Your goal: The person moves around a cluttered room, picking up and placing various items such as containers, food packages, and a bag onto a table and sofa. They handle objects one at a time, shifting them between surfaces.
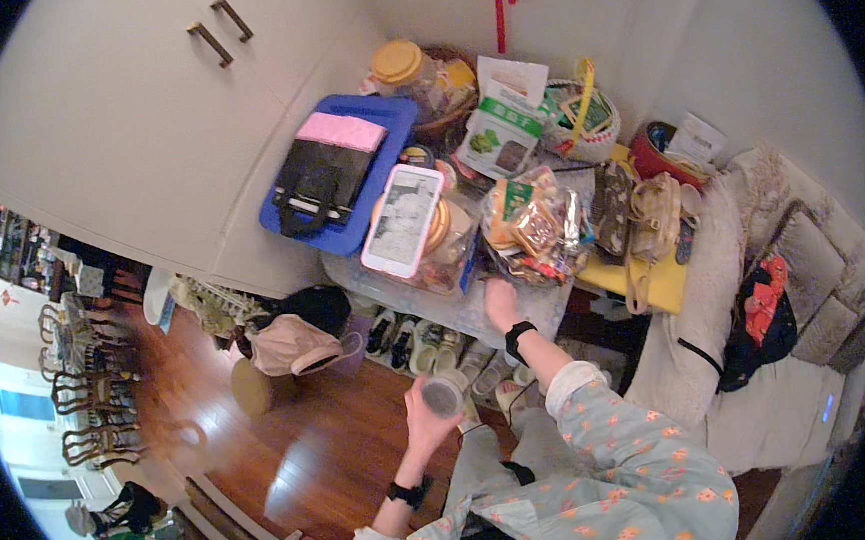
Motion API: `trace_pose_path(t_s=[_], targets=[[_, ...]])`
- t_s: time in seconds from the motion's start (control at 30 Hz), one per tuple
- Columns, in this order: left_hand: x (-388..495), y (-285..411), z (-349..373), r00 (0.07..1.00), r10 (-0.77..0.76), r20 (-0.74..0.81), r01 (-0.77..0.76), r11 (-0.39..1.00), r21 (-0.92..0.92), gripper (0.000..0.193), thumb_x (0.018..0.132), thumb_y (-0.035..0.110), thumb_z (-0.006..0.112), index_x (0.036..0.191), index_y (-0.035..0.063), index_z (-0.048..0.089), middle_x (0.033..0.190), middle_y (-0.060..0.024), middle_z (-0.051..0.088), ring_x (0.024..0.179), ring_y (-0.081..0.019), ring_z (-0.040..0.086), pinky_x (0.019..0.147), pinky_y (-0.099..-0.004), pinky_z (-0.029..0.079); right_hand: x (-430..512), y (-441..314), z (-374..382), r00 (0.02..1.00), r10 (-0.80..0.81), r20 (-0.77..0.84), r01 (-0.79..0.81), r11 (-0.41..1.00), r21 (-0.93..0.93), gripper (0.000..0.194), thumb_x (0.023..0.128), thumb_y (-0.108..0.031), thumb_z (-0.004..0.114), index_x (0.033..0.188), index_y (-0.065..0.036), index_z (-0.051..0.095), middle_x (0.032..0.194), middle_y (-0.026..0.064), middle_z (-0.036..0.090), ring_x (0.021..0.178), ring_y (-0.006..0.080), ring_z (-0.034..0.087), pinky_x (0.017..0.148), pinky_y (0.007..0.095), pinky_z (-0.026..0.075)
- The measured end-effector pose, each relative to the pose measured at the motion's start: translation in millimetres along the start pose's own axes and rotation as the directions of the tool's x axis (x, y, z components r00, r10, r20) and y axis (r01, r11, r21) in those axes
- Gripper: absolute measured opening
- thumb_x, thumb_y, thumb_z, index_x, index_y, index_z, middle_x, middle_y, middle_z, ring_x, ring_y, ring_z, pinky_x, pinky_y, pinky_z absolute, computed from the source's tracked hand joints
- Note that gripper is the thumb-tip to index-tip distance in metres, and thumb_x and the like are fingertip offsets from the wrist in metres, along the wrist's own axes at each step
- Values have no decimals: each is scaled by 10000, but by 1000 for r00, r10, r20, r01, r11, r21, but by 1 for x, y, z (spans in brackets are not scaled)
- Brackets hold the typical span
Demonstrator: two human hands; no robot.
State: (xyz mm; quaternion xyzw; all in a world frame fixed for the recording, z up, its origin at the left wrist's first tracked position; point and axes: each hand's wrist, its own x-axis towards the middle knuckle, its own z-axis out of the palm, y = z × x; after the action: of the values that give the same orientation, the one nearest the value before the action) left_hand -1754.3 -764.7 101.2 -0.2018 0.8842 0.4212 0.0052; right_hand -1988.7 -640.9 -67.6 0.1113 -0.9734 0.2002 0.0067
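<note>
My left hand (424, 421) is wrapped around a clear cup-like container (443, 396) with something greyish in it, held over the floor in front of my legs. At the front edge of the cloth-covered table (544, 307) is my right hand (501, 301), its fingers curled. Whether it grips anything is hidden. Just beyond it lies a clear plastic bag of packaged snacks (531, 225). Left of that bag, a phone with a pink edge (403, 221) rests on top of a clear plastic jar with an orange lid (440, 224).
A blue tray (385, 123) carries a black bag (324, 176). Behind stand a yellow-lidded jar (397, 62), a green-and-white food pouch (500, 136) and a woven basket (611, 133). Small handbags (654, 213) lie right. Shoes (426, 346) line the floor below; a sofa (773, 412) is at right.
</note>
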Motion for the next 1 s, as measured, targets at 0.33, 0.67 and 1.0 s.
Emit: trace_pose_path(t_s=[0.33, 0.67, 1.0], targets=[[-29, 1, -15, 994, -81, 68, 81, 997, 2, 935, 498, 252, 795, 1262, 48, 297, 1169, -188, 381, 1090, -337, 406, 904, -405, 383, 5, 10, 38, 993, 96, 74, -78, 975, -208, 138, 778, -121, 463, 779, -115, 602, 743, 76, 616, 695, 256, 619, 554, 384, 484], [-24, 8, -24, 998, 20, 66, -21, 1000, 21, 921, 505, 248, 792, 1264, 63, 305, 1155, -183, 390, 1072, -335, 423, 897, -398, 391, 7, 12, 53, 976, 113, -185, -120, 992, -27, 138, 743, -136, 468, 749, -80, 594, 665, 104, 591, 619, 293, 586, 523, 434, 429], [-23, 0, -28, 993, 13, 117, -16, 1000, 27, 912, 502, 232, 785, 1264, 77, 307, 1158, -187, 387, 1083, -339, 414, 895, -409, 391, -32, 8, 6, 990, 77, -116, -72, 996, 46, 168, 824, -176, 465, 727, -47, 508, 638, 166, 599, 561, 353, 590, 514, 443, 471]])
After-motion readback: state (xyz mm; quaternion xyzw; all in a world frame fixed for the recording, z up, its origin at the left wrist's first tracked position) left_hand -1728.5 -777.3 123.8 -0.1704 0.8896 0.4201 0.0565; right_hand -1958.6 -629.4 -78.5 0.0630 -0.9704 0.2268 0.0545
